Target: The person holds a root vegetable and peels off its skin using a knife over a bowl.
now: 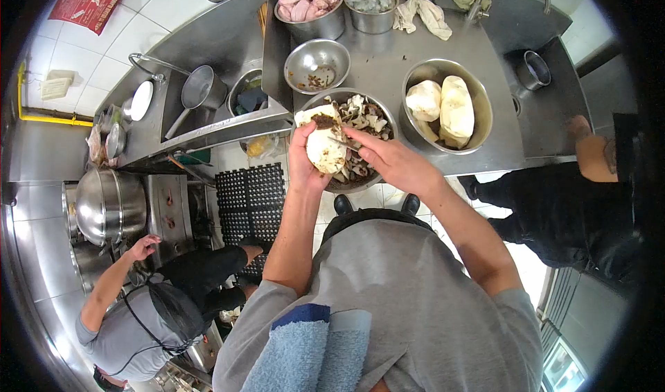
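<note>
My left hand [305, 158] is closed around a large whitish root vegetable [325, 151], with dark brown patches left on its top. At its right side my right hand [398, 158] grips a small knife [344, 143], whose blade lies against the vegetable; the handle is hidden in my fingers. Both hands are over a steel bowl [390, 108] full of brown and white peelings [364, 118]. To the right, a bigger steel bowl [487, 118] holds pale peeled pieces [457, 111] of what looks like the same vegetable.
Behind stand a steel bowl [294, 59] with brown scraps, a pot of pink meat [308, 4] and a pot of greyish pieces [370, 1]. A cloth [424, 14] lies near the tap. One person [149, 316] is at lower left, another [575, 205] at right.
</note>
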The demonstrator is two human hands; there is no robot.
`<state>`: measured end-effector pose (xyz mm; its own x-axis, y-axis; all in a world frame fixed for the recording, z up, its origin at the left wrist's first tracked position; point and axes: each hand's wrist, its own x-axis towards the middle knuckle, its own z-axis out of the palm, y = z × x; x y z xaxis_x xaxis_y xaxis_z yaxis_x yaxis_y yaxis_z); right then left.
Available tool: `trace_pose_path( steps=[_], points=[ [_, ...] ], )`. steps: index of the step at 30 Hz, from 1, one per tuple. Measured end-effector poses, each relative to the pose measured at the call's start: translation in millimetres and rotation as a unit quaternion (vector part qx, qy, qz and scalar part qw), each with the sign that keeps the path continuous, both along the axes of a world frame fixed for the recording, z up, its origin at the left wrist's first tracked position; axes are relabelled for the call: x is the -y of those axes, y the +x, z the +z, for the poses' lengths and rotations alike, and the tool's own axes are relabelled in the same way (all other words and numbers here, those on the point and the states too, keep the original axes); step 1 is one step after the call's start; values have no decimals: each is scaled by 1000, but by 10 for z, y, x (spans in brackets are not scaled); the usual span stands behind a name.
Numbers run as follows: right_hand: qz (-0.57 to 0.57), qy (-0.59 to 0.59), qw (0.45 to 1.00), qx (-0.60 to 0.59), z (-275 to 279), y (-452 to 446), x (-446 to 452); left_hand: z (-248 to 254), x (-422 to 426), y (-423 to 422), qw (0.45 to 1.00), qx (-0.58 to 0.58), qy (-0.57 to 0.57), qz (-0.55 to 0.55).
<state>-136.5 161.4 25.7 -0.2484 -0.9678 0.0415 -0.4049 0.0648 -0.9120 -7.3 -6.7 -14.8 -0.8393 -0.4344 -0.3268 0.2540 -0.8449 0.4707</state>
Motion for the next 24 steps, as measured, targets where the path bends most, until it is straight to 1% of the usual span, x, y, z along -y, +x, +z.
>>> trace_pose_path(
  steps=[1,3,4,9,12,14,15,16,19,20,21,22,24],
  points=[
    [-16,10,1000,1,12,42,32,-5,-2,12,1000,-10,-5,-4],
    [-50,32,998,2,49,118,101,-16,-64,-34,999,9,-15,39],
    [-55,29,998,-2,34,133,130,-19,-88,-61,998,17,-21,60],
    [-64,12,998,-6,-144,175,229,-45,-130,-91,994,8,-43,100],
    [-117,-85,987,69,-396,230,325,-70,-122,-90,993,-9,-37,116],
    [-105,-31,956,271,-461,226,320,-65,-163,-91,992,-3,-26,127],
    [-98,-4,925,368,-475,217,318,-17,-160,-93,993,-9,-24,115],
    [-109,94,886,441,-57,197,197,25,-165,-85,995,-14,-20,101],
    [-146,74,848,504,-82,123,147,-23,-76,-39,998,-40,-5,53],
    [-123,111,885,435,-69,26,102,-52,-41,-21,998,-42,-5,43],
    [-111,90,940,309,-144,-13,85,-71,-16,-6,998,-44,-4,32],
    [-96,67,977,176,-225,-28,92,-89,13,6,999,-47,-7,25],
    [-68,40,997,16,-244,-25,66,-83,31,25,998,9,-47,42]
  ],
)
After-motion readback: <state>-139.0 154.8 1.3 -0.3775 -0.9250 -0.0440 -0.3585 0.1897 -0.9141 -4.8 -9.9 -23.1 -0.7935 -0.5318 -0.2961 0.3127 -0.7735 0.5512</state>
